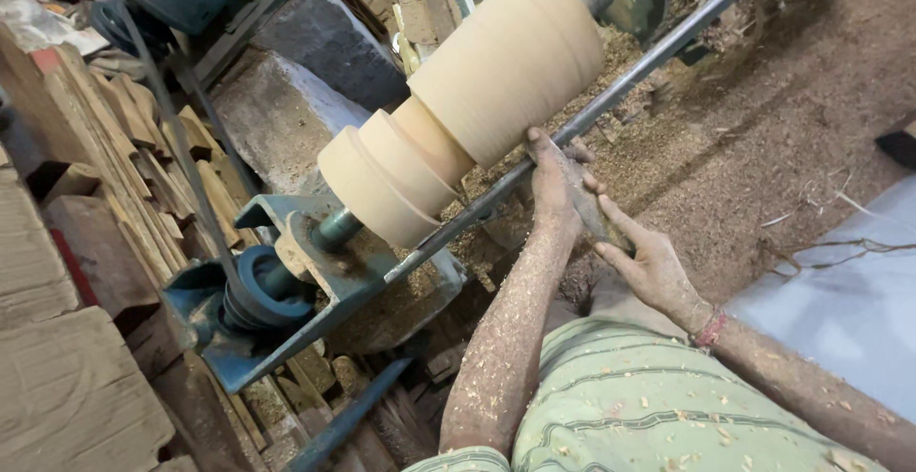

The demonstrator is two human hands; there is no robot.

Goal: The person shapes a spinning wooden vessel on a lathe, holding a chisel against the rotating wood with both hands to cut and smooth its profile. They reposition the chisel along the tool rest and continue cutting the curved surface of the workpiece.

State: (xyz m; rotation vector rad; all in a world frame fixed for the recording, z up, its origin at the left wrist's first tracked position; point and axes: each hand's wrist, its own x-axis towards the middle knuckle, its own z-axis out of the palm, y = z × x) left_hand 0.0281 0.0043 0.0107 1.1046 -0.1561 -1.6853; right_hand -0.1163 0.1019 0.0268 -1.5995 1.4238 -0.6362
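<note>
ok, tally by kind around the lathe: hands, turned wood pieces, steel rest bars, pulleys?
Hands: 2, left hand on the long grey steel rest bar, right hand gripping a tool handle
Pale stepped turned wooden workpiece: 1
Long grey steel rest bar: 1
Dark blue grooved belt pulley: 1
Total: 5

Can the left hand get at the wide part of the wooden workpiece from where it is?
Probably yes. The left hand rests at the metal bar, right under the wide section of the workpiece. Nothing lies between them; only the bar runs alongside. The right hand sits behind and clear.
</note>
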